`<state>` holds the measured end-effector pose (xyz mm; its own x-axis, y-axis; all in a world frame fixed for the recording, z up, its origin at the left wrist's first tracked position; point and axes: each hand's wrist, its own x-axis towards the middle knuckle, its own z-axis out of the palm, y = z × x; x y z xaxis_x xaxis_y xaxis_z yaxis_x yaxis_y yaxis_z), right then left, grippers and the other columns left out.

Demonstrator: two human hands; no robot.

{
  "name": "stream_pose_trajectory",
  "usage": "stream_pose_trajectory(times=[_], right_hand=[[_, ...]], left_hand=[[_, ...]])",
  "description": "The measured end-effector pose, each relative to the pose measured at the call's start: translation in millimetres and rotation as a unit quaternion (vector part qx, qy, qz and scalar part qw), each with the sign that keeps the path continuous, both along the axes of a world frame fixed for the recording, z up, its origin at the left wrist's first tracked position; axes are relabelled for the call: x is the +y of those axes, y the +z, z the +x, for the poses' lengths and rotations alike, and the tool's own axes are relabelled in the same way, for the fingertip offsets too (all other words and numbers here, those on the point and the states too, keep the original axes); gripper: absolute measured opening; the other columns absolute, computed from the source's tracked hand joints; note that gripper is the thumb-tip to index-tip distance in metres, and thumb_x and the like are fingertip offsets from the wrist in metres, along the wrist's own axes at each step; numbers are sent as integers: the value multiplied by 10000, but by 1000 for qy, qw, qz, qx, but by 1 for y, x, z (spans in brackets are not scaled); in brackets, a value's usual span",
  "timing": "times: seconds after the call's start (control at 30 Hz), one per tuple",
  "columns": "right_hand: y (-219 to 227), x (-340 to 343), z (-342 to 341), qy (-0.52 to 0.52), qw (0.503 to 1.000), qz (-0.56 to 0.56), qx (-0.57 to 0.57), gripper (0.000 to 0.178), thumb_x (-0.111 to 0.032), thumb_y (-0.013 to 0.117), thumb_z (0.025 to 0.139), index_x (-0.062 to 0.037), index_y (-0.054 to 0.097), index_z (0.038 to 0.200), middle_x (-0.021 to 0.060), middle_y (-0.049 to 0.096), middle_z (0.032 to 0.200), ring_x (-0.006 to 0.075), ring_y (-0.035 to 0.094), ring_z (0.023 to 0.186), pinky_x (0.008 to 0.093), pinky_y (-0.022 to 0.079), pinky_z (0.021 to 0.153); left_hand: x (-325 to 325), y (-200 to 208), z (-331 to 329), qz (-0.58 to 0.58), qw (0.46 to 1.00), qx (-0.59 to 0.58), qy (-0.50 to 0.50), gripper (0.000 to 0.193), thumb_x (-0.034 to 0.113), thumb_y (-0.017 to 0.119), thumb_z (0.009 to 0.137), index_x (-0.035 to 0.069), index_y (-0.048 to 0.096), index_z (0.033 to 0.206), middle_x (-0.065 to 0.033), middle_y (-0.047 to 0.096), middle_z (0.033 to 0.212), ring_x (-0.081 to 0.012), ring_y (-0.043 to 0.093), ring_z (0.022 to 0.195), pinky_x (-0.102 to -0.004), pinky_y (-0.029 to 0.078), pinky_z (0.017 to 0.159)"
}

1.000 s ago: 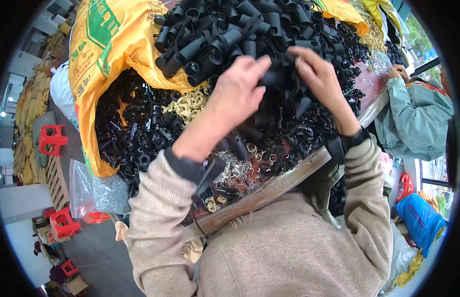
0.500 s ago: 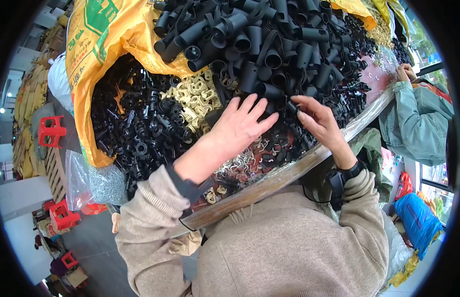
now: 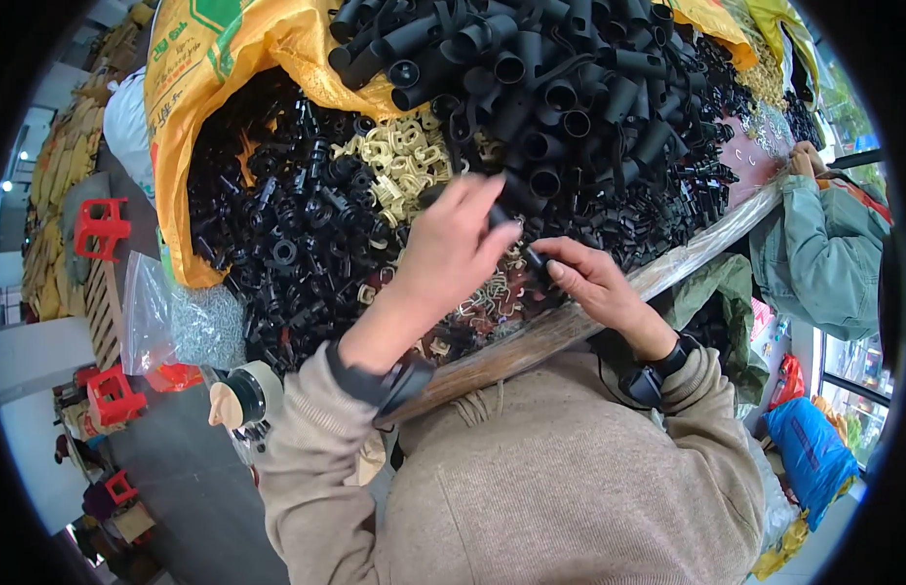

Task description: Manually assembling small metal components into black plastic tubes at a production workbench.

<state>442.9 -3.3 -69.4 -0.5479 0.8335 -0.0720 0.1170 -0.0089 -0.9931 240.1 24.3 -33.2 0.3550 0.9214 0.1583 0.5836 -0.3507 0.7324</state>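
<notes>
Two bare hands at work above a heap of black parts, seen from the head. The right hand [image 3: 601,290] pinches a small black piece [image 3: 537,258] between thumb and forefinger; the piece lies just to the right of the left hand [image 3: 445,239], near the table's front edge. The left hand is raised palm down with its fingers bent and its thumb apart from them; a dark shape shows beside the thumb, but motion blur and the hand itself leave it unclear whether the fingers grasp anything. Beyond both hands is a pile of hollow black tubes [image 3: 576,124], some with straps. To the left lie cream clips [image 3: 399,166] and small black fittings [image 3: 297,214], the latter spilling from a yellow sack [image 3: 214,97]. Below the hands, metal hooks [image 3: 490,300] are scattered beside a wooden rail [image 3: 526,353]. At far left stand a clear bag of metal bits [image 3: 207,327] and a red stool [image 3: 102,229]; at right, a co-worker's green sleeve [image 3: 828,253] reaches the table [image 3: 750,168].
</notes>
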Motion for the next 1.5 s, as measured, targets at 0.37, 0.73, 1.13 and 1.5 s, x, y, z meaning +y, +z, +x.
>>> stream_pose_trajectory(times=[0.37, 0.73, 1.13, 1.5], right_hand=[[2, -28, -66, 117, 990, 84, -12, 290, -166, 440, 886, 7, 488, 1114, 139, 578, 938, 214, 585, 816, 278, 455, 699], [-22, -21, -56, 171, 837, 422, -305, 148, -30, 535, 675, -37, 497, 817, 103, 490, 744, 302, 543, 653, 372, 460, 579], [2, -11, -67, 153, 981, 56, -105, 112, -50, 509, 804, -31, 456, 901, 64, 527, 690, 139, 494, 542, 250, 413, 492], [14, -25, -77, 131, 973, -166, 92, 204, -87, 453, 882, -33, 397, 1070, 24, 557, 753, 66, 493, 594, 194, 408, 537]], left_hand=[[-106, -27, -41, -501, 725, -466, 83, 293, 187, 491, 874, 33, 461, 1122, -94, 551, 1048, -192, 595, 861, -260, 500, 643], [-141, -38, -95, -440, 679, -577, 111, 262, 144, 527, 849, 13, 480, 1071, -118, 582, 978, -217, 607, 836, -241, 511, 621], [-123, -35, -54, -331, 828, -438, 112, 159, 60, 601, 774, 42, 519, 910, -26, 572, 769, -89, 553, 622, -205, 458, 548], [-107, -48, -41, -115, 940, -295, 124, 98, 100, 618, 781, 27, 574, 830, 6, 574, 666, -40, 503, 623, -200, 422, 582]])
